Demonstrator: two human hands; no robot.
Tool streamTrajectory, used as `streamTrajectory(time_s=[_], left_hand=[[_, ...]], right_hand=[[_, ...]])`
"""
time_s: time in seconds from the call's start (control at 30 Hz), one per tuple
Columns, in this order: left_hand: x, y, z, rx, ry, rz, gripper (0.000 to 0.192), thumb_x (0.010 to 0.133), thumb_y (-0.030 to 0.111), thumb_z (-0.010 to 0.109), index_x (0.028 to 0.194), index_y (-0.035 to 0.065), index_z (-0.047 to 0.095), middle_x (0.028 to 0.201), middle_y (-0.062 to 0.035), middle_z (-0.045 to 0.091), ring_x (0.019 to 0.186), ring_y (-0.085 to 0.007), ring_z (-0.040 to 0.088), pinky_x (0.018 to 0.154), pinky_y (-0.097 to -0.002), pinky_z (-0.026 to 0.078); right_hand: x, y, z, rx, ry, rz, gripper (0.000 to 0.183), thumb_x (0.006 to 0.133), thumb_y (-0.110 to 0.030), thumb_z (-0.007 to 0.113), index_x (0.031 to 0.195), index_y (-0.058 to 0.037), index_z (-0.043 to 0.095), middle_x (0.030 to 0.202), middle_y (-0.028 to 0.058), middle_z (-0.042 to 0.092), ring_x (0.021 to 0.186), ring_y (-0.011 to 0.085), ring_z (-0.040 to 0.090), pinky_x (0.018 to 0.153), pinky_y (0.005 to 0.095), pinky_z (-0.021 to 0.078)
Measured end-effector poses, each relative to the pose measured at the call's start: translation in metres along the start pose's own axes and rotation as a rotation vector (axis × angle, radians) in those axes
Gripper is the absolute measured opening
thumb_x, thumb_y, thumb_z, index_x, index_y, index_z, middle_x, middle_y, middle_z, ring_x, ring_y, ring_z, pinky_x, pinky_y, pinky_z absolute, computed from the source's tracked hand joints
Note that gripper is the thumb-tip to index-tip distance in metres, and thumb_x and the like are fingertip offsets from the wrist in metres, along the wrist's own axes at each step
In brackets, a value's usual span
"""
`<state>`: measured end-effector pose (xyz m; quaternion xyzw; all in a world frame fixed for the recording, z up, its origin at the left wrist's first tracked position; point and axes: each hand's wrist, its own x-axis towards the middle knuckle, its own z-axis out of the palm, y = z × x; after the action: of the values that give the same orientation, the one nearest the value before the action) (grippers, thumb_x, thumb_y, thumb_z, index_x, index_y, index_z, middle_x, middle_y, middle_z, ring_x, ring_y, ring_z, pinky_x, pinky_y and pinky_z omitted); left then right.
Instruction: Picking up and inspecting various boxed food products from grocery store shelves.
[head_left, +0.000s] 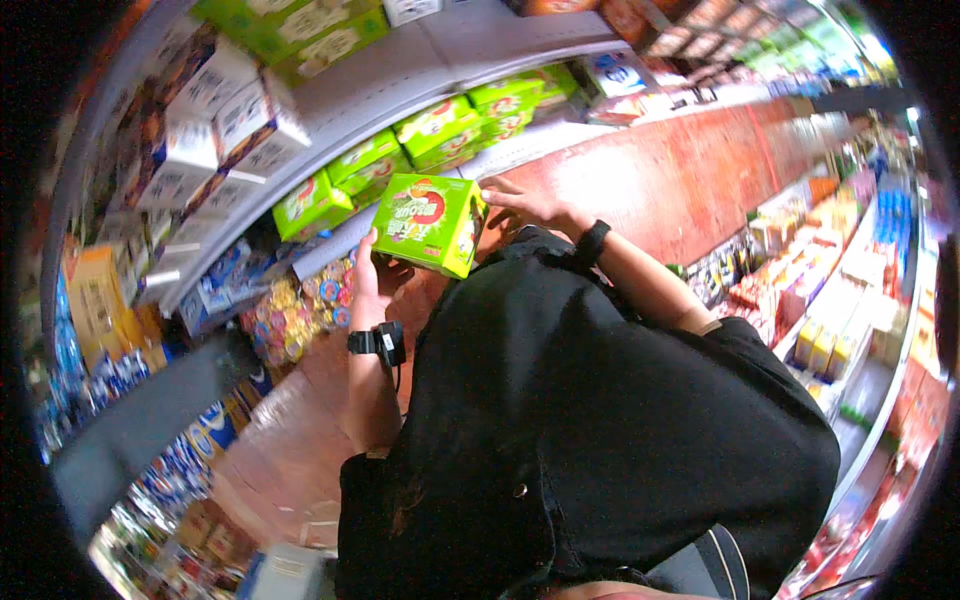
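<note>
A bright green cardboard carton (427, 217) with a red swirl and white lettering is held in front of my body, tilted. My left hand (370, 279) grips its left side, thumb along the edge and the other fingers partly hidden beneath. At the carton's right end is my right hand (529, 206), fingers spread and their tips at the upper corner; whether they press on it is unclear. Just beyond the carton, matching green cartons (439, 124) stand stacked on a low shelf (517, 148).
White boxes (244, 124) fill the shelving at the left. Bagged colourful goods (289, 311) lie low beside the reddish floor (660, 176). Packed shelves (825, 277) line the right side. A dark, blurred beam-like shape (150, 420) crosses the lower left.
</note>
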<state>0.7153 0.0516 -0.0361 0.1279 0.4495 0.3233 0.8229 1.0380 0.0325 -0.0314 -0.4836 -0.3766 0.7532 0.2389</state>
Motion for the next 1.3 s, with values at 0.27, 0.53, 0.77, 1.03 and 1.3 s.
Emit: streamTrajectory(time_s=[0.27,0.53,0.77,1.03,1.3], left_hand=[[0.052,-0.022,0.098,0.176,-0.032,-0.121,0.045,0.086,0.054,0.060,0.110,0.0160,0.061,0.100,-0.0016,0.062,0.087,-0.0171,0.059,0.067,-0.0321,0.052],[0.080,-0.062,0.176,0.177,-0.091,-0.165,0.046,0.092,0.047,0.052,0.120,0.0101,0.056,0.110,-0.0041,0.060,0.092,-0.0175,0.058,0.072,-0.0334,0.054],[0.111,-0.103,0.254,0.205,-0.129,-0.212,0.055,0.085,0.058,0.056,0.119,0.0158,0.055,0.106,-0.0043,0.059,0.089,-0.0209,0.058,0.069,-0.0355,0.052],[0.132,-0.144,0.335,0.291,-0.155,-0.266,0.061,0.085,0.064,0.049,0.127,0.0197,0.051,0.121,-0.0036,0.054,0.100,-0.0202,0.055,0.073,-0.0356,0.051],[0.128,-0.159,0.348,0.084,-0.026,-0.224,0.072,0.084,0.074,0.043,0.133,0.0218,0.047,0.126,-0.0084,0.047,0.109,-0.0291,0.046,0.085,-0.0465,0.043]], right_hand=[[-0.066,-0.042,-0.012,0.397,0.249,-0.106,0.057,0.090,-0.044,0.062,0.134,-0.0111,0.048,0.111,0.0060,0.066,0.090,0.0169,0.066,0.077,0.0325,0.0554],[-0.120,-0.056,-0.057,0.549,0.315,-0.186,0.051,0.088,-0.034,0.069,0.129,-0.0083,0.053,0.116,0.0074,0.065,0.100,0.0148,0.065,0.087,0.0303,0.0534],[-0.152,-0.016,-0.140,0.462,0.313,0.107,0.088,0.077,-0.063,0.066,0.143,-0.0175,0.030,0.142,0.0168,0.040,0.129,0.0374,0.039,0.095,0.0603,0.0403],[-0.206,-0.014,-0.205,0.428,0.402,-0.054,0.085,0.080,-0.054,0.065,0.142,-0.0210,0.017,0.138,0.0131,0.041,0.123,0.0333,0.045,0.088,0.0593,0.0451],[-0.198,-0.005,-0.254,0.345,0.484,-0.061,0.075,0.080,-0.048,0.061,0.142,-0.0187,0.031,0.131,0.0128,0.047,0.114,0.0308,0.050,0.080,0.0523,0.0470]])
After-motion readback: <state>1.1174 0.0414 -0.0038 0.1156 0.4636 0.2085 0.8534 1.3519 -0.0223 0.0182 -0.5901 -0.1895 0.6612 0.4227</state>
